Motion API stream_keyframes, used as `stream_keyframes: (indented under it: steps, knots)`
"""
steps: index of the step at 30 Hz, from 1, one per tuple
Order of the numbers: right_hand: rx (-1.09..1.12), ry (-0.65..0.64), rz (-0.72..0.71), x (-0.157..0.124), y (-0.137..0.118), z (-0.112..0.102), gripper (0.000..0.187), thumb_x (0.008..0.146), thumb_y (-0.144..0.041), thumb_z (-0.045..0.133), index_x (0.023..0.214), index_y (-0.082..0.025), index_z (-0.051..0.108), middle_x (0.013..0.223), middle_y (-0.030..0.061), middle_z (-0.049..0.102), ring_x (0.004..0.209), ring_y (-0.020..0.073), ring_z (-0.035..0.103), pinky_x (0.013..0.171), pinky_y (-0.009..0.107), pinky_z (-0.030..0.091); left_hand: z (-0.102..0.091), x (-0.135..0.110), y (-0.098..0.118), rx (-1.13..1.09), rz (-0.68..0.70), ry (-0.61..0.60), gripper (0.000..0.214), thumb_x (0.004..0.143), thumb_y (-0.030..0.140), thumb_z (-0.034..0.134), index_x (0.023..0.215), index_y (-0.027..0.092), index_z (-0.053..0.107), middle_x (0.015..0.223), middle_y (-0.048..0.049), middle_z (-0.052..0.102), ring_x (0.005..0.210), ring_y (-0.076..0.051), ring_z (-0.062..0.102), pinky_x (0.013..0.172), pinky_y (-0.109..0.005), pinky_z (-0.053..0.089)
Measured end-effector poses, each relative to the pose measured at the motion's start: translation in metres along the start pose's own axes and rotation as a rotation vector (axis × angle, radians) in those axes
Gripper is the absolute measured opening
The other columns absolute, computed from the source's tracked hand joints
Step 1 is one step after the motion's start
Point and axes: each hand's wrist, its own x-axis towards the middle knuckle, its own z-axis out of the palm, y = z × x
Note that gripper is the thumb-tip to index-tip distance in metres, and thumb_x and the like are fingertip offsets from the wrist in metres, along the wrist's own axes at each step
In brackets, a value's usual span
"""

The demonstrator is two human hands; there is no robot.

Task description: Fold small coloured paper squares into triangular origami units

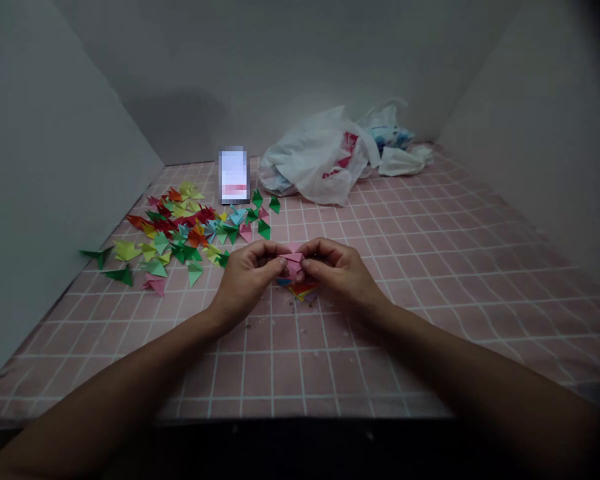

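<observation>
One pink folded paper [293,264] — pinched by your left hand [250,275] and right hand [344,272] — hangs near coloured sheets [303,291].

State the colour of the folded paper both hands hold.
The folded paper is pink, in the head view.

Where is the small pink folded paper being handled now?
In the head view, near the middle: the small pink folded paper is pinched by the left hand and right hand, right of the scattered multicoloured folded paper shapes.
</observation>
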Motion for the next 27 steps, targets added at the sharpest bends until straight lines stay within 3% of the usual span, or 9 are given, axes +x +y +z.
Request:
stream_keyframes:
  steps: [12,16,27]
  knots:
    - [-0.073,0.002,-0.042,0.0,0.0017,-0.0012,0.017,0.077,-0.03,0.074,0.081,-0.019,0.061,0.066,-0.0034,0.064,0.057,0.0096,0.061,0.06,0.025,0.055,0.0,-0.0009,-0.0017,-0.007,0.003,-0.024,0.012,0.073,0.021,0.076,0.084,0.016,0.075,0.078,-0.001,0.073,0.069,-0.011,0.065,0.068,-0.023,0.053]
    - [-0.055,-0.024,-0.1,0.0012,0.0028,-0.0008,0.019,0.077,-0.029,0.074,0.089,-0.022,0.061,0.069,-0.006,0.062,0.055,0.0093,0.06,0.058,0.025,0.053,-0.0002,-0.0005,-0.0004,-0.007,-0.014,-0.007,0.012,0.072,0.02,0.077,0.082,0.016,0.075,0.078,-0.0019,0.074,0.069,-0.012,0.065,0.068,-0.024,0.053]
    - [-0.156,-0.046,-0.149,0.0002,0.0028,-0.0018,0.009,0.082,-0.027,0.07,0.084,-0.021,0.064,0.068,-0.0034,0.063,0.058,0.0108,0.061,0.058,0.025,0.051,0.0008,-0.0026,0.0049,-0.011,-0.072,-0.037,0.016,0.072,0.022,0.077,0.086,0.015,0.075,0.075,-0.0017,0.073,0.066,-0.012,0.065,0.066,-0.024,0.053]
